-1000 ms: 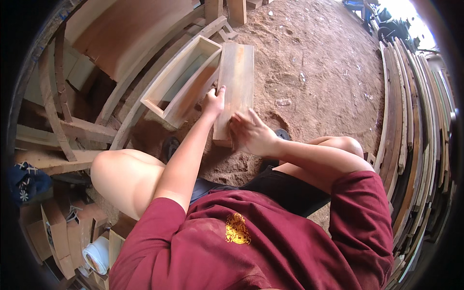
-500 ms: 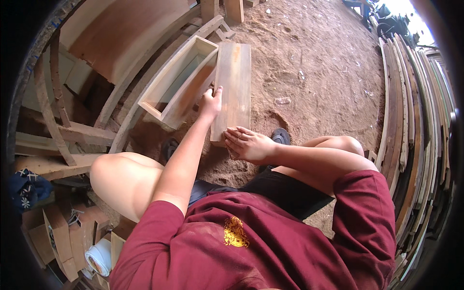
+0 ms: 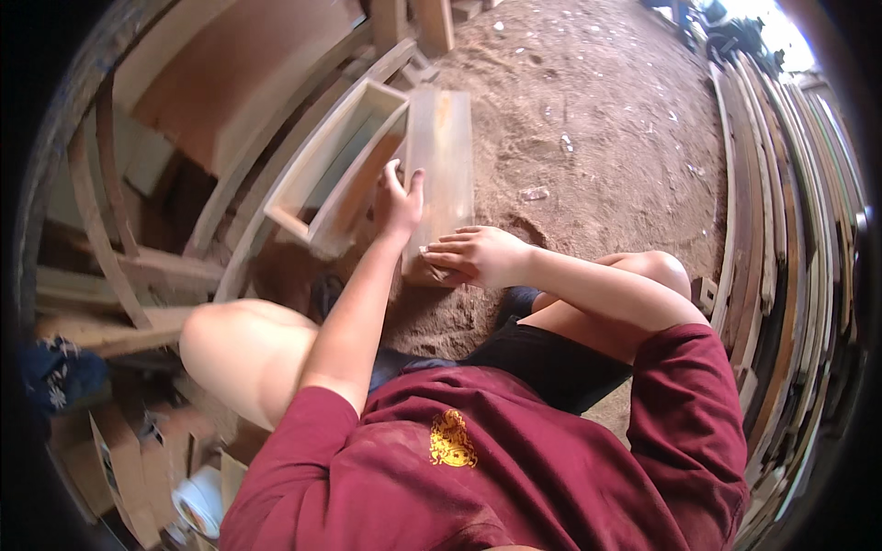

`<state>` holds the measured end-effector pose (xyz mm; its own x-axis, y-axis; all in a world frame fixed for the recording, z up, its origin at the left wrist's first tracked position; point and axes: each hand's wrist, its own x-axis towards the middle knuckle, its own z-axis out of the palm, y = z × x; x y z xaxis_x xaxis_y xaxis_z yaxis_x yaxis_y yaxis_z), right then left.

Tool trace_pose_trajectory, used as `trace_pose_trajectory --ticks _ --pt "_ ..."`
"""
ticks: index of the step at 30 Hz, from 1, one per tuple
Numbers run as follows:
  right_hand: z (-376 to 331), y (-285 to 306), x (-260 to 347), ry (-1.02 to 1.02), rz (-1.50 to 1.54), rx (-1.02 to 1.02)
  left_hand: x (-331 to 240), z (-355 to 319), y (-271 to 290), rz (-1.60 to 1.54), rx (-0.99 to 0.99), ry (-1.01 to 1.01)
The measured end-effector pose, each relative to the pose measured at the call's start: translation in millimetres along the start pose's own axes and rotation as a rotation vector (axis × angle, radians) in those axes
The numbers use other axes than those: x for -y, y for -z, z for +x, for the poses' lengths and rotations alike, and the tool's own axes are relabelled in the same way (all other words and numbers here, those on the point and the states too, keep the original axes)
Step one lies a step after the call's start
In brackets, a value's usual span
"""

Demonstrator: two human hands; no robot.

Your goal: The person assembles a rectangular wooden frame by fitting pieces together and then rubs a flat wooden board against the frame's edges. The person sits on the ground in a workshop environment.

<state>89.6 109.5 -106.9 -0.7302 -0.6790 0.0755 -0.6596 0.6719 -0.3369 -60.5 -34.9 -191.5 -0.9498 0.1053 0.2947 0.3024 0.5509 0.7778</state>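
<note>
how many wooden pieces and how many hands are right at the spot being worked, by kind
Flat pale wooden board lying on the dirt: 1
Open rectangular wooden box frame beside it: 1
Bare hands on the board, left hand and right hand: 2
Total: 4

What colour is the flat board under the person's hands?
Pale greyish-brown bare wood with an orange-tan streak near its far end; the board shows only in the head view.

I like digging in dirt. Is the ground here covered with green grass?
No, the ground is bare brown dirt around the flat board.
</note>
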Motion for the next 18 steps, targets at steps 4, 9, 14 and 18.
trace_pose_trajectory --ticks 4,9,14,18 --pt "-1.5 8.6 -32.9 -0.025 0.042 -0.448 -25.4 16.9 15.7 -0.353 0.306 -0.224" --pt "11.7 51.6 -51.8 -0.482 -0.019 -0.412 -78.0 35.2 34.6 -0.492 0.988 -0.055" --pt "-13.2 97.2 -40.4 -0.569 0.076 -0.525 -120.3 18.4 40.1 -0.490 1.041 -0.007" --pt "-131.3 98.3 6.7 -0.810 -0.118 -0.663 -112.9 29.7 16.6 -0.661 0.940 0.011"
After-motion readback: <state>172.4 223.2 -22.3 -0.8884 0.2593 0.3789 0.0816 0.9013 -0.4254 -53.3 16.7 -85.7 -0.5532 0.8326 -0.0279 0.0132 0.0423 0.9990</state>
